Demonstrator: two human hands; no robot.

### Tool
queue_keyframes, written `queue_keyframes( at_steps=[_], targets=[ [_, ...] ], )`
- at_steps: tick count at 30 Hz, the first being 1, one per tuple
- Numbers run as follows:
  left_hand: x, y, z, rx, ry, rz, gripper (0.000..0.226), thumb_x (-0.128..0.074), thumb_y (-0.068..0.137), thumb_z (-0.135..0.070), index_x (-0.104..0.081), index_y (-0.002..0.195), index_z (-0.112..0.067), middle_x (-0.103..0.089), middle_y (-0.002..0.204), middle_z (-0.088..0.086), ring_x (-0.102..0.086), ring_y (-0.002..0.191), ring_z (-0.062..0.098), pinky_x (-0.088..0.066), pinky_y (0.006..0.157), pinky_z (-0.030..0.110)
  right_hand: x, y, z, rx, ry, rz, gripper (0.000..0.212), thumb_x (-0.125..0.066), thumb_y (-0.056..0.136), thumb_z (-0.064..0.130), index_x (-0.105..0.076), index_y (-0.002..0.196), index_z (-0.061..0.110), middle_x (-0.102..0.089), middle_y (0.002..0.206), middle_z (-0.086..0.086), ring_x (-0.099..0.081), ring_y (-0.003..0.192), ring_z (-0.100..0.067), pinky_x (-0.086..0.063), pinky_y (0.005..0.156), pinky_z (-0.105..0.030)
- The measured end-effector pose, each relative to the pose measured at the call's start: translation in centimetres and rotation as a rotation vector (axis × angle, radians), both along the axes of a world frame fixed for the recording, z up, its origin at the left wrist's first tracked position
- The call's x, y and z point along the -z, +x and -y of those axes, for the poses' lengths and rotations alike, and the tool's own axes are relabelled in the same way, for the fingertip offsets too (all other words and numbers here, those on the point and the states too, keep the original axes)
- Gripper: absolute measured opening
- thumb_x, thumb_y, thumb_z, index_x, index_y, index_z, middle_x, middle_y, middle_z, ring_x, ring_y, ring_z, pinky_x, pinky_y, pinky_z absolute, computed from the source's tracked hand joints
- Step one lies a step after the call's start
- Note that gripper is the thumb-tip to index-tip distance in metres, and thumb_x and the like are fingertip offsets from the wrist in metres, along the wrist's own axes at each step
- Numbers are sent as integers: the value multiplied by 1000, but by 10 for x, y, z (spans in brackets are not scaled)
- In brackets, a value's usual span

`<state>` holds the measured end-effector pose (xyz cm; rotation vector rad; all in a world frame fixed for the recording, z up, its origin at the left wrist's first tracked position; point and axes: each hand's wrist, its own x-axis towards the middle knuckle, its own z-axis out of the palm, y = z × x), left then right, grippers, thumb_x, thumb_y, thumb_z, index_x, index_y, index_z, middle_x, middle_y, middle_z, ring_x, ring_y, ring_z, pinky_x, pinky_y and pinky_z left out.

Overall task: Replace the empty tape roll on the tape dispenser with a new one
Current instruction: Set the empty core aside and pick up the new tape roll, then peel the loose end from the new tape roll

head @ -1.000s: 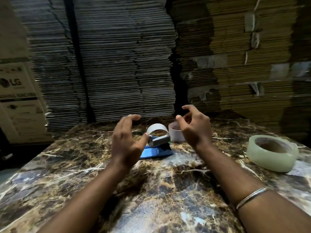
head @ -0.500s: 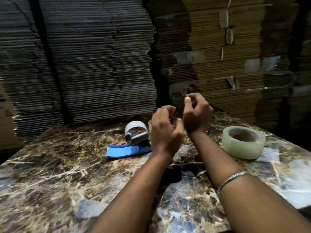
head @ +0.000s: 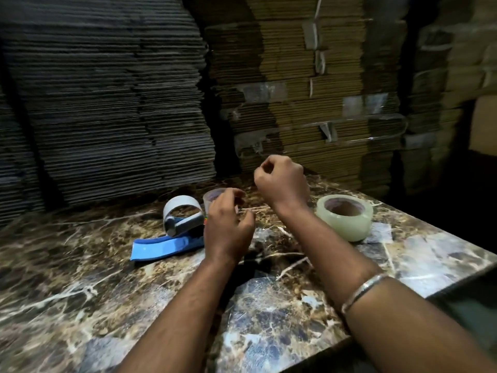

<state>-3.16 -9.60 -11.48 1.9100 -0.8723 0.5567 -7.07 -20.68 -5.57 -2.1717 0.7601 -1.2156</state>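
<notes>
The tape dispenser (head: 172,244) lies on the marble table (head: 80,305), its blue handle flat and its grey metal loop standing up. Just behind it stands the empty tape core (head: 213,195), partly hidden by my left hand (head: 228,232). That hand hovers at the dispenser's right end with fingers curled and apart, holding nothing. My right hand (head: 279,181) is raised above the table between the core and the new clear tape roll (head: 345,218), fingers curled in, nothing visible in them. The new roll lies flat at the right.
Tall stacks of flattened cardboard (head: 295,90) rise right behind the table's far edge. The table's right edge (head: 457,281) runs diagonally close to the new roll. A metal bangle (head: 363,290) sits on my right wrist.
Both hands have left the dispenser and drifted right. The left hand's thumb no longer touches the roller. The right hand has risen and its fingers have curled in.
</notes>
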Motion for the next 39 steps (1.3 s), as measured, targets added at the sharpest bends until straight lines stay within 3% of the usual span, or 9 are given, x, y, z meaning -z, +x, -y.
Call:
queue_keyframes(
  at_steps=[6,12,17,23,26,28,32,35,39],
  targets=[
    [-4,-5,0,0,-31,-35,25,-62,80,-17,-61,105,-16,-51,95,-6,-56,98,20,-49,82,35,19,-52,27,83,-283,-384,24,-59,74,44,-67,86,25,-68,84,4,-64,81,-21,-56,69,-35],
    [-1,-3,2,28,-42,-64,22,-64,81,-16,-60,102,-20,-58,93,-5,-57,91,17,-46,72,32,20,-94,43,222,-340,-657,28,-61,78,48,-56,89,23,-54,90,3,-46,81,-17,-36,68,-29],
    [3,3,0,39,-72,-109,18,-64,81,-16,-59,97,-23,-63,88,-5,-60,82,15,-50,68,33,13,-101,41,217,-278,-749,33,-65,77,42,-59,103,23,-55,92,1,-45,80,-19,-37,69,-29],
    [5,4,-1,70,-79,-214,5,-65,84,-21,-66,79,-23,-67,74,-8,-64,73,12,-48,63,26,9,-99,36,202,-215,-746,20,-67,81,34,-58,95,22,-54,85,3,-50,78,-18,-36,66,-28],
    [8,5,0,94,-55,-237,7,-65,82,-21,-67,75,-21,-68,71,-4,-64,71,15,-49,64,29,13,-96,33,204,-214,-729,17,-65,82,34,-54,90,23,-54,82,4,-51,77,-16,-35,63,-29],
    [9,5,1,122,-35,-260,7,-65,83,-20,-68,76,-20,-69,72,-3,-64,73,15,-52,67,33,16,-94,30,195,-212,-691,21,-65,84,38,-58,97,23,-54,83,5,-52,79,-16,-36,65,-29],
    [10,5,2,307,-75,-448,17,-65,76,-35,-71,70,-19,-72,71,3,-66,72,21,-54,64,35,19,-89,23,144,-166,-550,29,-64,84,45,-63,106,26,-57,89,7,-53,83,-15,-46,70,-30],
    [4,-4,0,476,-156,-625,29,-62,70,-35,-75,69,-9,-70,68,13,-64,64,19,-51,51,26,23,-81,19,75,-57,-391,31,-67,80,49,-65,102,28,-67,93,6,-62,85,-16,-56,75,-37],
    [4,-4,0,534,-166,-614,29,-60,70,-38,-78,68,-16,-74,69,6,-66,66,11,-47,57,19,28,-73,11,-88,50,-229,26,-71,82,42,-68,100,23,-68,90,7,-63,80,-11,-58,73,-37]
  ],
)
